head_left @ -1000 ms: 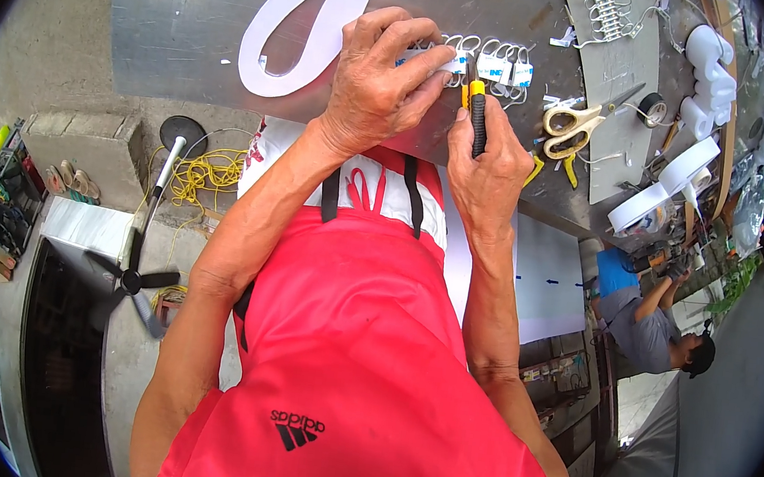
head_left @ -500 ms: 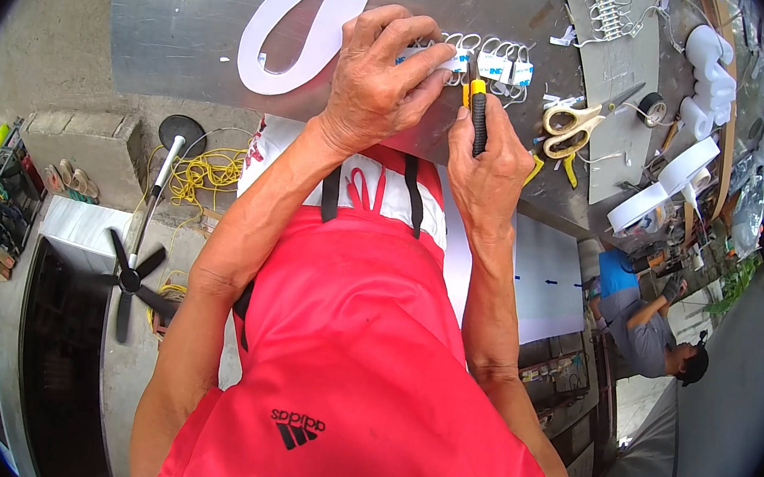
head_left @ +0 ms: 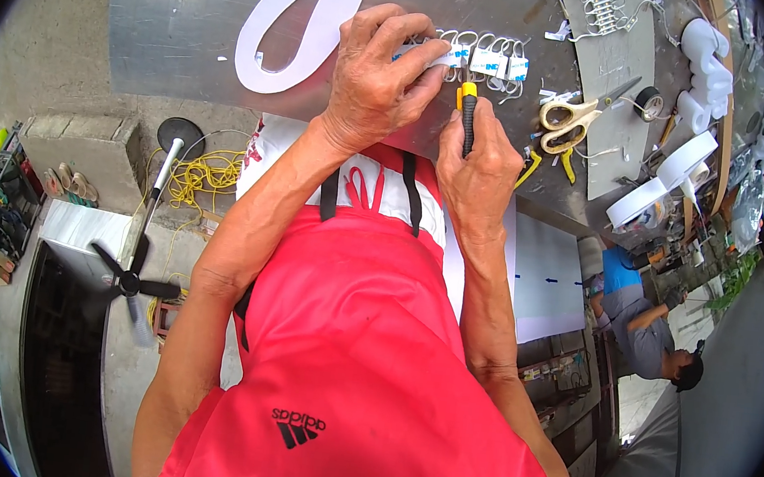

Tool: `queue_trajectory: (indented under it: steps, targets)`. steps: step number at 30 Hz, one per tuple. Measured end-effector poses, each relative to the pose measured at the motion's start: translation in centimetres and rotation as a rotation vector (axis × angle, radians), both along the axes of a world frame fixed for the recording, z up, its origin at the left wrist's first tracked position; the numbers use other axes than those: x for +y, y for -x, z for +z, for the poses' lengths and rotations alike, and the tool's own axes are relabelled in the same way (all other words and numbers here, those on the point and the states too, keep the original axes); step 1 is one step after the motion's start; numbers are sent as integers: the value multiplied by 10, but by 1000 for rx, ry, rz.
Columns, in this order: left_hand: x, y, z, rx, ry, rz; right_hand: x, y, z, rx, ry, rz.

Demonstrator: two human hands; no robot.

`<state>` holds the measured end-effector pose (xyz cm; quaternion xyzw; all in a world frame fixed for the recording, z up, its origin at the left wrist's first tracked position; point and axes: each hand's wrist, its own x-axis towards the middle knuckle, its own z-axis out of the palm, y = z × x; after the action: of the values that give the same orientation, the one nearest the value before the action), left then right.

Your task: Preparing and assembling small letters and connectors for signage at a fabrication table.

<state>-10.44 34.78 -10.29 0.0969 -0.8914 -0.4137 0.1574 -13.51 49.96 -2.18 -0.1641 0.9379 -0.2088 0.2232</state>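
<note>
Near the bench edge (head_left: 229,97), right hand (head_left: 479,160) grips cutter (head_left: 467,117).

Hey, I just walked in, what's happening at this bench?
A person in a red shirt works at a metal bench. The left hand presses down a strip of small white modules joined by wire loops. The right hand grips a black-and-yellow tool, its tip at the strip. Scissors, tape rolls and a white cutout lie nearby. Another person works to the right.

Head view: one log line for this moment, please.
left hand pressing LED module strip | right hand gripping yellow-black tool | scissors nearby
</note>
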Motion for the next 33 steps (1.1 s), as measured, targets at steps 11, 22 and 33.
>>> queue_trajectory:
  steps: [11,22,33]
  targets:
    - [-4,2,-1,12,-18,-19,1,5,-1,66,160,-35]
    - [-3,2,-1,14,-27,-22,-3,11,-3,12,129,-32]
    - [-4,2,0,26,-34,-18,-3,12,-6,35,161,-13]
